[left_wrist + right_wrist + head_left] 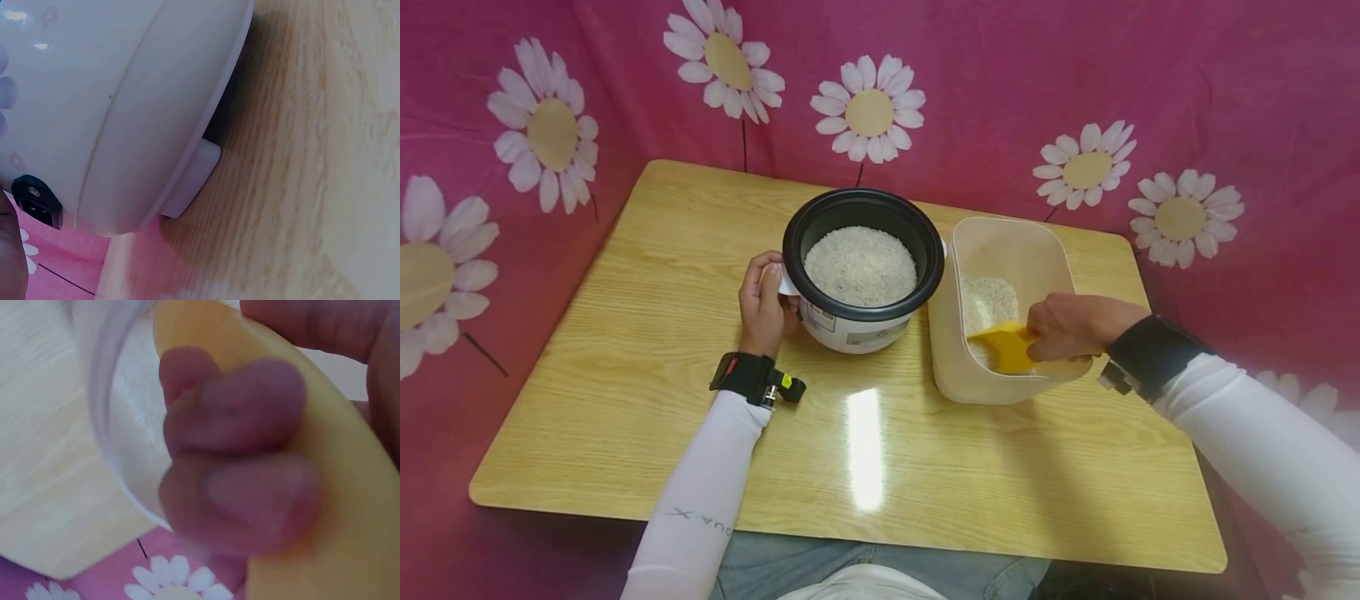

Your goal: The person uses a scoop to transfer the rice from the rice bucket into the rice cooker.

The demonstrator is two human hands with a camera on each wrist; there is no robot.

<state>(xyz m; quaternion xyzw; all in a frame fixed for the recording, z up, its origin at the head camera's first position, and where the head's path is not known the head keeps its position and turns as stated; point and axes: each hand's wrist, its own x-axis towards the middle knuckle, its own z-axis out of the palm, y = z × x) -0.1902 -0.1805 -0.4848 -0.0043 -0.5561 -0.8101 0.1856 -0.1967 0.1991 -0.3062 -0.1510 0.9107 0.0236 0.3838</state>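
Observation:
A white rice cooker (859, 335) with a black inner pot stands on the table, a mound of white rice (860, 267) in the pot. My left hand (762, 307) grips the cooker's left side handle. The left wrist view shows the cooker's lower body (125, 112) and its black power socket (37, 203). Just right of the cooker is a cream plastic bin (946, 358) with some rice (988, 300) at the bottom. Inside it, my right hand (1071, 323) holds a yellow scoop (1009, 346). In the right wrist view, fingers (244, 494) curl round the scoop.
The light wood table (647, 350) has rounded corners. A pink cloth (970, 108) printed with white daisies hangs behind it and at both sides. Light glares off the tabletop near the front middle.

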